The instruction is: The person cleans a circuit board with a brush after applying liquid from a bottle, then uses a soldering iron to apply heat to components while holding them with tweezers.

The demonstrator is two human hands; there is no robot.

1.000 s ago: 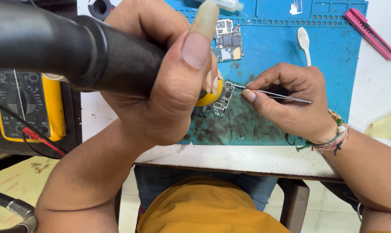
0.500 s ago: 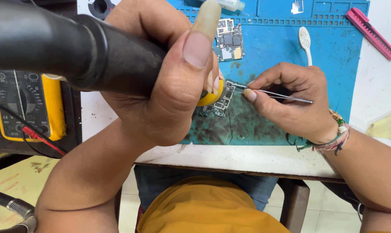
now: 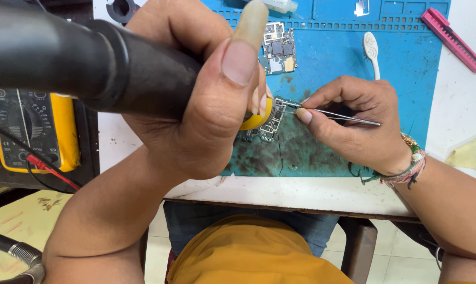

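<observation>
My left hand (image 3: 196,94) grips a thick black hot-air handle (image 3: 64,60) with a yellow collar (image 3: 259,120) at its tip, held close to the camera. The tip points down at a small circuit board (image 3: 273,120) lying on the blue work mat (image 3: 322,58). My right hand (image 3: 353,126) pinches thin metal tweezers (image 3: 338,114); their tips touch the board's right edge. The nozzle and much of the board are hidden behind my left hand.
A second circuit board (image 3: 279,48) lies farther back on the mat. A white spudger (image 3: 372,50) and a pink tool (image 3: 451,30) sit at the right. A yellow multimeter (image 3: 35,131) with red and black leads stands at the left. Yellowish paper (image 3: 472,152) lies at the right edge.
</observation>
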